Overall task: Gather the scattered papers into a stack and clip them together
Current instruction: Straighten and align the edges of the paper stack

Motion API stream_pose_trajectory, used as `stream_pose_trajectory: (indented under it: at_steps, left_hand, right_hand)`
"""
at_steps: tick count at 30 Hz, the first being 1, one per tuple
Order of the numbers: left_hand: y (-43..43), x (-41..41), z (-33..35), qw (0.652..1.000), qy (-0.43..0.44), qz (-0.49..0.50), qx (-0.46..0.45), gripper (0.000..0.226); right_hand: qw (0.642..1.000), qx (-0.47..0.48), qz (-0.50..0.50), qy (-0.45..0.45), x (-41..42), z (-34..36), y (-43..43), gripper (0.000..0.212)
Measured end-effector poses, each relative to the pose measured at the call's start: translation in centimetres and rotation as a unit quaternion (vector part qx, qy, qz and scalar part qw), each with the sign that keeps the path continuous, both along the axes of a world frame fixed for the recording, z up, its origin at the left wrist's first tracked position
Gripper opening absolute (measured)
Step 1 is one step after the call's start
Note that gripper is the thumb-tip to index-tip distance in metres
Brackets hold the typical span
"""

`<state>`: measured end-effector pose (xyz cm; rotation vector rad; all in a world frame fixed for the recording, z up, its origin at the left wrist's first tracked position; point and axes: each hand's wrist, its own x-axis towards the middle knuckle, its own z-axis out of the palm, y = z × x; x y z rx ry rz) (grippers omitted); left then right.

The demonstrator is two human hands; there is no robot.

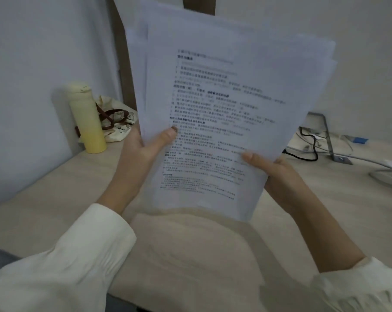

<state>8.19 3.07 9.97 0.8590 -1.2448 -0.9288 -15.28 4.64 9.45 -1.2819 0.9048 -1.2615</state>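
Papers (224, 113) above desk (190, 255); bottle (87, 118) left, cables (314, 145) right.

left hand (143, 146) grips papers (217, 113) | right hand (278, 174) grips papers | above desk (190, 244)

**Bottle, bag and cables on the table**

A pale yellow bottle (87, 118) stands upright at the left rear of the light wood table (190, 255), just in front of a cream cloth bag (118, 124) with brown handles. Far right, cables (309, 152) lie around a slanted metal bracket (330, 140).
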Motion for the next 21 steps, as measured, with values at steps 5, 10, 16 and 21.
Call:
stream_pose_trajectory:
  at_steps: [5,10,16,21]
  left_hand:
    - [0.0,-0.1,-1.5,0.999,-0.040,0.007,-0.034,0.062]
    - [0.0,-0.3,0.3,0.997,-0.003,0.020,-0.072,0.031]
    - [0.4,-0.3,-1.9,0.998,-0.010,0.010,-0.066,0.028]
    - [0.1,-1.4,-1.8,0.998,0.002,0.006,-0.061,0.039]
  right_hand:
    - [0.999,0.035,-0.017,0.028,0.6,-1.5,0.1,0.030]
    - [1.000,-0.009,-0.015,0.018,0.5,0.7,0.0,0.032]
    - [0.996,0.017,0.015,0.085,-0.6,-1.1,0.3,0.028]
    - [0.997,0.010,-0.060,0.041,-0.2,-0.4,0.0,0.036]
